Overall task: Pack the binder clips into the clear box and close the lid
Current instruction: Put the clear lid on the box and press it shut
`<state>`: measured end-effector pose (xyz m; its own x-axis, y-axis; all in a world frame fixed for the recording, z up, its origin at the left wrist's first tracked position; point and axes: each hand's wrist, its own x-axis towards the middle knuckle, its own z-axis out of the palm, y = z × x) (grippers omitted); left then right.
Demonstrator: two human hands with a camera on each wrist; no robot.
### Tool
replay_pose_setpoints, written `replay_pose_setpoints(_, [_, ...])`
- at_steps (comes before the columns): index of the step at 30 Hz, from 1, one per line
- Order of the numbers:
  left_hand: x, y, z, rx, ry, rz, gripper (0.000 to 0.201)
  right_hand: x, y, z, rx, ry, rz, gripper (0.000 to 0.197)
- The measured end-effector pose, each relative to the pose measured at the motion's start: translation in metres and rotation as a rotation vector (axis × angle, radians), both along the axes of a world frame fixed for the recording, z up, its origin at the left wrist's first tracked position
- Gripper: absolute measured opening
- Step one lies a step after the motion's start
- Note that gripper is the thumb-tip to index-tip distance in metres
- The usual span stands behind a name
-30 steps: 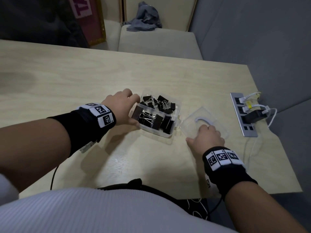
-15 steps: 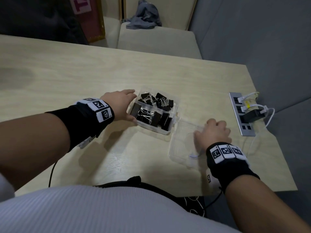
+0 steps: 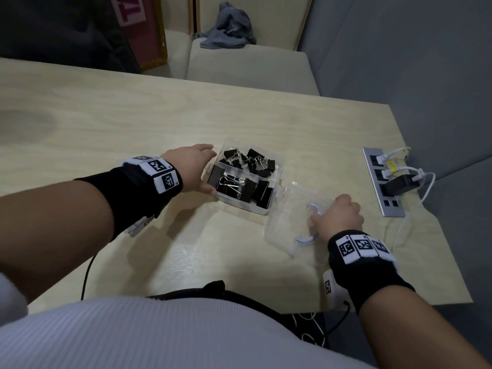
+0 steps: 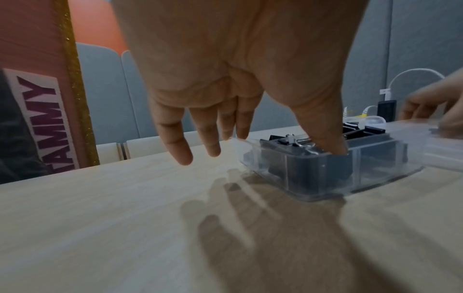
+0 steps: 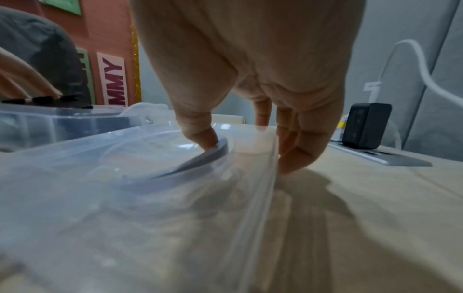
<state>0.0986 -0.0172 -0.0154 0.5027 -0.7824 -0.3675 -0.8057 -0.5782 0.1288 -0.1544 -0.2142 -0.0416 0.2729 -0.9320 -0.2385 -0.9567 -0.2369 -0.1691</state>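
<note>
**Clips are all in, just the lid left to go on**

The light wooden table (image 3: pixel 133 123) is carrying everything here. The clear box (image 3: pixel 241 206) is sitting near the middle of it with the black binder clips (image 3: pixel 246 182) already piled inside, in two compartments by the look of it. The left hand (image 3: pixel 191 169) is bracing the box's left end, fingers loose and fairly straight, thumb hooked over the rim onto the clips. The lid (image 3: pixel 282 227) is just to the right of the box, tilted up off the table, and the right hand (image 3: pixel 338 217) is pinching its outer edge: thumb on top by the curved handle, fingers curled under.

My take on doing this bit well: be swinging the lid over flat, lining up its corners with the box rim before pressing, and getting that left thumb out first. A few clip handles are sticking up, so I'd be nudging those down or the lid probably won't be seating properly. Power strip (image 3: pixel 383 182) off to the right isn't in the way.
</note>
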Motion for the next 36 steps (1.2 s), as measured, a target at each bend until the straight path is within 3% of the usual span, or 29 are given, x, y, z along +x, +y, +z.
replay_pose_setpoints(3, [0.003,0.000,0.005,-0.009,0.038,-0.011,0.095,0.002,-0.011,0.018,-0.112,-0.178,-0.018,0.060])
replay_pose_setpoints(6, [0.003,-0.004,0.013,-0.083,0.034,-0.008,0.074,0.011,-0.020,0.039,-0.215,-0.319,-0.015,0.061])
replay_pose_setpoints(9, [-0.005,-0.010,0.019,-0.183,0.040,-0.029,0.054,0.023,-0.022,0.060,-0.334,-0.410,0.091,0.055])
replay_pose_setpoints(13, [-0.020,-0.021,0.028,-0.309,0.147,-0.104,0.051,0.046,-0.015,0.081,-0.392,-0.599,0.217,0.060])
replay_pose_setpoints(17, [-0.034,-0.029,0.041,-0.451,0.403,0.018,0.049,0.067,0.007,0.085,-0.284,-0.684,0.355,0.061])
replay_pose_setpoints(23, [-0.023,-0.025,0.044,-0.626,0.630,0.302,0.019,0.076,0.022,0.076,-0.183,-0.720,0.377,0.066])
replay_pose_setpoints(26, [-0.016,-0.022,0.044,-0.724,0.756,0.514,0.035,0.075,0.024,0.071,0.001,-0.599,0.236,0.061])
replay_pose_setpoints(29, [-0.015,-0.022,0.042,-0.790,0.887,0.616,0.046,0.079,0.029,0.065,0.270,-0.408,0.271,0.051])
replay_pose_setpoints(33, [-0.021,-0.027,0.041,-0.823,0.975,0.637,0.036,0.087,0.042,0.059,0.601,-0.618,0.176,0.038])
replay_pose_setpoints(36, [-0.024,-0.028,0.041,-0.802,0.958,0.594,0.034,0.090,0.044,0.054,0.681,-0.771,0.010,0.028])
